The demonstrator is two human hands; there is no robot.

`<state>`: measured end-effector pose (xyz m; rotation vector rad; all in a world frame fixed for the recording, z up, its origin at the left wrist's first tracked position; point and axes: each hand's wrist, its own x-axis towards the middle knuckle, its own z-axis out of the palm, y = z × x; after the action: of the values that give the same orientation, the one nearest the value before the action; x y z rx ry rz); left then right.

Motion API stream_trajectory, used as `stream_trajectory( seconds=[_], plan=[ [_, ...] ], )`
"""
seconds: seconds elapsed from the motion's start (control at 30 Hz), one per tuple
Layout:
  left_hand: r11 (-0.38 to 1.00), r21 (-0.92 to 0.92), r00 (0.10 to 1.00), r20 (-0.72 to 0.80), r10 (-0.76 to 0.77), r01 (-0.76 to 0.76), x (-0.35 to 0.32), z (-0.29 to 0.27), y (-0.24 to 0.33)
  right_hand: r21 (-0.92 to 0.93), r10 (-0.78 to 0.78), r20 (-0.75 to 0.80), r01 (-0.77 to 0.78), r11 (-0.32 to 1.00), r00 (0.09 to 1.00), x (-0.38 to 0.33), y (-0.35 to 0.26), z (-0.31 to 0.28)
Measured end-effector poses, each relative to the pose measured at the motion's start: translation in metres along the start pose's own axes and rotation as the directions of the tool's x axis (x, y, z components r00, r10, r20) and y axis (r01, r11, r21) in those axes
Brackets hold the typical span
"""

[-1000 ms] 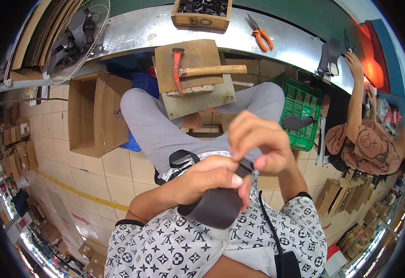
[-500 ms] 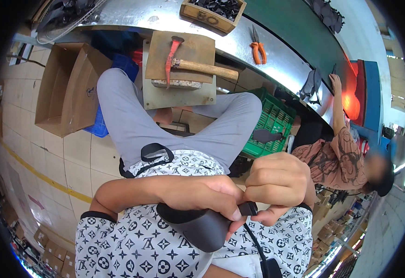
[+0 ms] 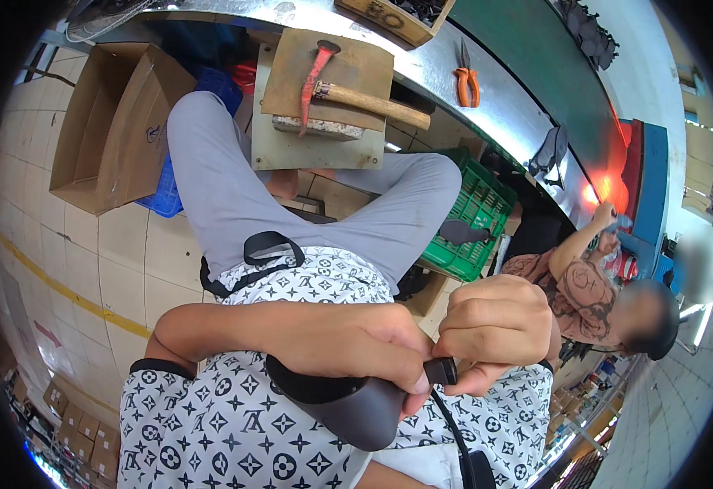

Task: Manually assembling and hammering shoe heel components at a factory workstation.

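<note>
Close to my chest, a dark brown, smooth, curved, hollow piece (image 3: 364, 416) is gripped by my left hand (image 3: 348, 338), its thumb and fingers closed near the right end. From that end sticks out a small black tab (image 3: 440, 372). My right hand (image 3: 496, 326) has its fingers curled, thumb and forefinger pinching at the tab. What lies under those curled fingers is hidden. I cannot make out exactly what kind of piece it is. A black cord (image 3: 452, 424) hangs just below my right hand.
Ahead, a hammer (image 3: 373, 104) lies on a board-topped stand (image 3: 315, 159). Orange-handled pliers (image 3: 467, 81) and a wooden box (image 3: 385, 23) of black pieces are on the metal bench. A cardboard box (image 3: 103, 138) stands left, a green crate (image 3: 474, 216) right, near a co-worker (image 3: 576, 285).
Both hands keep hold of the piece with only a slight shift. The bench and stand sit higher in view. The co-worker's arm has drawn back from the bench.
</note>
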<state>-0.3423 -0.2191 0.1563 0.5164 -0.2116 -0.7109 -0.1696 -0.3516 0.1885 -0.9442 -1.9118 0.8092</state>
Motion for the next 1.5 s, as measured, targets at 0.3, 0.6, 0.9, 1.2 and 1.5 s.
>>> stream_trajectory(
  seconds=[0.3, 0.6, 0.9, 1.2, 1.5],
  plan=[
    [0.997, 0.064, 0.993, -0.112, -0.025, 0.032, -0.004, -0.001, -0.005, 0.079, 0.118, 0.104, -0.126, 0.989, 0.988, -0.003, 0.002, -0.009],
    [0.672, 0.719, 0.519, -0.513, 0.684, -0.176, -0.042, -0.028, 0.057, -0.216, 0.412, -0.455, -0.547, 0.809, 0.79, -0.043, 0.046, -0.015],
    [0.318, 0.796, -0.566, 0.038, 0.823, 0.515, -0.228, -0.138, 0.207, 0.512, 0.414, -0.848, -0.309, 0.801, -0.331, -0.231, 0.169, -0.038],
    [0.484, 0.821, -0.411, -0.345, 0.844, 0.303, -0.232, -0.193, 0.099, 0.368, -0.136, -0.926, -0.921, -0.127, -0.352, -0.403, 0.2, -0.163],
    [0.047, 0.702, 0.026, -0.094, 0.995, 0.71, -0.072, -0.114, 0.066, -0.268, -0.27, -0.928, -0.963, 0.006, 0.257, -0.215, 0.141, -0.207]
  ],
)
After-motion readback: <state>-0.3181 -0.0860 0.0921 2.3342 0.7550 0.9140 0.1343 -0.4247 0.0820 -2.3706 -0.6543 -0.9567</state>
